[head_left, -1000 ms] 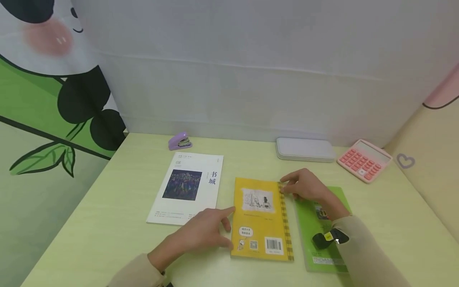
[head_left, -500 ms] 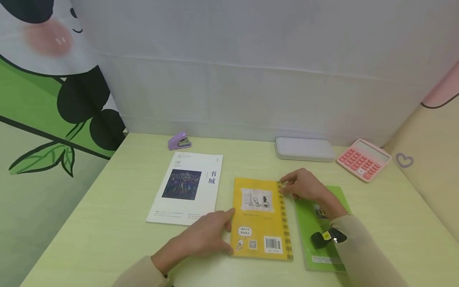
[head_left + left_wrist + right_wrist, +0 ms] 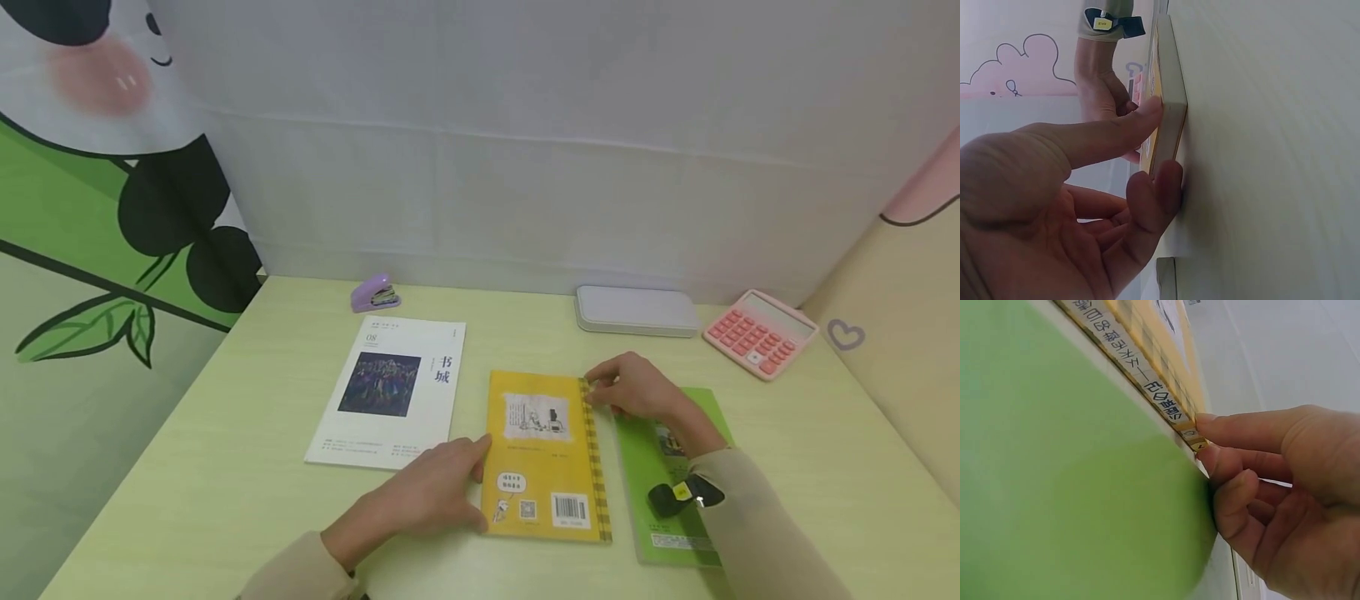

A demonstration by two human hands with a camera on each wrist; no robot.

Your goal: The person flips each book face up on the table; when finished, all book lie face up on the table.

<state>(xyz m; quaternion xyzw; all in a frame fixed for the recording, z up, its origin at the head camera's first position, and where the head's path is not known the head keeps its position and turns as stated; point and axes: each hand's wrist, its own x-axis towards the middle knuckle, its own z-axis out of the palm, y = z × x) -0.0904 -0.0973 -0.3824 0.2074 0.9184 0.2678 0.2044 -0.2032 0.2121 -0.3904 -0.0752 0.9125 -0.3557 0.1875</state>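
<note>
Backdrop cloth (image 3: 480,183): pale, creased by folds, at 12 o'clock as counted from the yellow book (image 3: 543,467).
Cartoon print (image 3: 176,196): green, black and white, with an outlined leaf, at 10 o'clock.
Cream wall (image 3: 900,350): bears a purple heart (image 3: 847,334) between 2 and 3 o'clock.
Tabletop (image 3: 217,467): pale yellow-green, faintly streaked, its far edge meeting the cloth.
Yellow book's place: on the tabletop, barcode side up, checkered spine towards 3 o'clock.
Left hand (image 3: 435,487): at 9 o'clock, thumb and bent fingers narrowly holding the book's edge.
Right hand (image 3: 633,387): at 2 o'clock, pinching the far spine corner.
Green book (image 3: 651,467): 3 o'clock, partly hidden by the right forearm.
White magazine (image 3: 431,392): between 9 and 10 o'clock.
Far row: purple stapler (image 3: 375,293) at 10, pale case (image 3: 637,312) at 1, pink calculator (image 3: 761,335) at 2 o'clock.
</note>
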